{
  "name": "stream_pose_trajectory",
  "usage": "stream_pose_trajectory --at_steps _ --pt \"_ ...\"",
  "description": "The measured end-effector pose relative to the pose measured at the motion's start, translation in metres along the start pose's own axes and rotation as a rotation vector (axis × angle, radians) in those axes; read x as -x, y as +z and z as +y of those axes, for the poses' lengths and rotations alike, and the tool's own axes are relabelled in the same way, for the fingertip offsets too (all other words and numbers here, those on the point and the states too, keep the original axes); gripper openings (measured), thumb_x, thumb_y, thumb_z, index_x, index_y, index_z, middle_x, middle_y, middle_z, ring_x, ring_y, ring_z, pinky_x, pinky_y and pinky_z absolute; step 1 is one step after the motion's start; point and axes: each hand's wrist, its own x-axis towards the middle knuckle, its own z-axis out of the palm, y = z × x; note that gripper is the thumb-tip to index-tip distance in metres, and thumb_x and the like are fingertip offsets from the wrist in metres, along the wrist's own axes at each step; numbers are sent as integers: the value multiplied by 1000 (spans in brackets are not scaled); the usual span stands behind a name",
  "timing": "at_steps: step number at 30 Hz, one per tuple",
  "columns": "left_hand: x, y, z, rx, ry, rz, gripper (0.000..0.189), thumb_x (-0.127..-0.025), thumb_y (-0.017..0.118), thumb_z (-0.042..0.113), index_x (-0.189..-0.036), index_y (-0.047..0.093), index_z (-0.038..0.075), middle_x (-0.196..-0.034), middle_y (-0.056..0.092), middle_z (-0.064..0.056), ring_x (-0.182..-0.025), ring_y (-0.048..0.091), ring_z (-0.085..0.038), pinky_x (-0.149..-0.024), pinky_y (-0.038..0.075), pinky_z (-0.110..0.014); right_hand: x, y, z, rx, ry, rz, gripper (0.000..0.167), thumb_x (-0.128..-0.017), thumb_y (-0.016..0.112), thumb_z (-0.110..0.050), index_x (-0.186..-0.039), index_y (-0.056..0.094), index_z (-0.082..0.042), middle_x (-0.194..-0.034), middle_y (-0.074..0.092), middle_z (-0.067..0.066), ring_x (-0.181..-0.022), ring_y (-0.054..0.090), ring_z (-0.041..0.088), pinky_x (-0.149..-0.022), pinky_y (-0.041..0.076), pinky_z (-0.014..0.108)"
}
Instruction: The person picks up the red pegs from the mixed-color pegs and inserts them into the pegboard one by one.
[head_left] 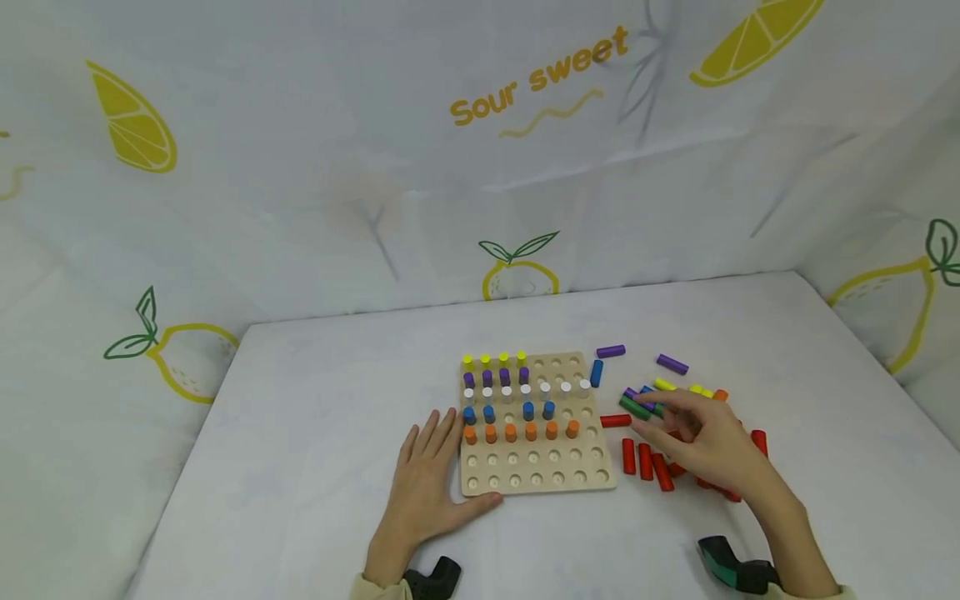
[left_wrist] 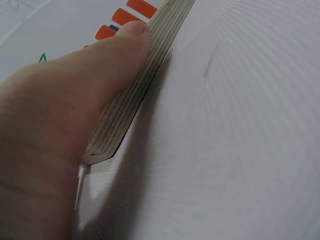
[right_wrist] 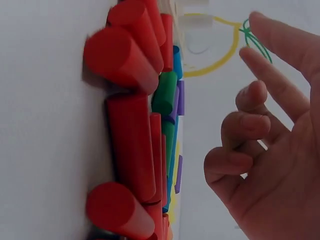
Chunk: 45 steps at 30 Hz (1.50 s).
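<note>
A wooden peg board [head_left: 543, 468] lies on the table with rows of yellow, purple, white, blue and orange pegs standing in its holes. The two front rows of holes hold no pegs. My left hand [head_left: 423, 483] rests along the board's left side, fingers extended, thumb at the front left corner; in the left wrist view the thumb [left_wrist: 110, 57] lies against the layered edge [left_wrist: 127, 107]. To the board's right, my right hand [head_left: 712, 437] hovers over loose pegs, thumb and forefinger apart with nothing between them. A green peg [head_left: 634, 407] lies near its fingertips.
Several red pegs [head_left: 646, 461] lie right of the board, partly hidden under the right hand. Loose purple pegs [head_left: 672, 364], a blue peg [head_left: 596, 373] and yellow pegs [head_left: 664, 384] lie farther back. A white lemon-print cloth [head_left: 322, 233] rises behind the table.
</note>
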Motion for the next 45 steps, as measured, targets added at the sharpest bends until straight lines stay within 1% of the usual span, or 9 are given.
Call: stream_pose_trajectory --at_steps 3,8,11,16,25,33,36,41,45 --pt "0 1 0 -2 -3 4 114 -73 64 83 -159 38 12 -166 38 -7 -157 31 -32 -127 25 -57 -9 -1 2 -5 6 -114 30 -88 81 -23 -114 75 -10 -65 43 -7 -55 41 6 -45 32 22" --pt "1 1 0 0 -7 4 114 -73 65 83 -159 38 12 -165 39 -7 -156 31 -33 -127 25 -58 -24 0 7 -29 -32 -299 27 -88 80 -22 -111 77 -8 -61 34 -12 -53 36 1 -46 30 21" --pt "2 2 0 2 -10 4 114 -73 65 83 -159 38 12 -165 39 -7 -156 31 -33 -127 25 -58 -34 3 9 -31 -58 -367 27 -88 80 -22 -111 77 -7 -60 32 -13 -53 33 -1 -47 29 22" --pt "2 3 0 9 -7 12 114 -73 65 83 -158 38 12 -165 40 -7 -156 32 -33 -127 25 -58 -46 8 11 -55 -18 -446 31 -88 80 -24 -113 78 -5 -57 30 -12 -49 31 -1 -45 29 19" --pt "2 3 0 3 2 27 113 -73 64 84 -158 39 13 -165 40 -5 -156 33 -32 -126 26 -57 -53 14 14 -23 55 -464 28 -87 81 -21 -111 80 -6 -53 31 -11 -45 35 2 -44 34 17" --pt "2 5 0 2 7 34 114 -74 59 88 -158 40 13 -165 41 -6 -155 34 -32 -125 27 -57 -52 19 9 52 120 -445 26 -83 85 -21 -106 82 -9 -51 34 -10 -45 40 7 -45 36 18" --pt "2 5 0 2 5 29 114 -75 58 88 -158 39 13 -165 40 -6 -155 33 -32 -126 26 -57 -51 20 7 69 119 -430 24 -83 85 -20 -105 82 -9 -51 34 -10 -45 40 7 -45 36 18" --pt "2 4 1 -11 -5 20 114 -74 60 87 -158 39 13 -165 40 -5 -156 33 -31 -126 27 -57 -49 19 4 102 84 -388 22 -84 84 -24 -102 81 -11 -54 35 -10 -47 40 5 -46 35 18" --pt "2 3 0 -27 -13 14 114 -73 63 85 -158 39 14 -165 39 -4 -156 32 -31 -126 27 -57 -47 16 -1 82 82 -336 21 -85 83 -26 -100 80 -12 -55 35 -10 -47 40 4 -45 35 18"
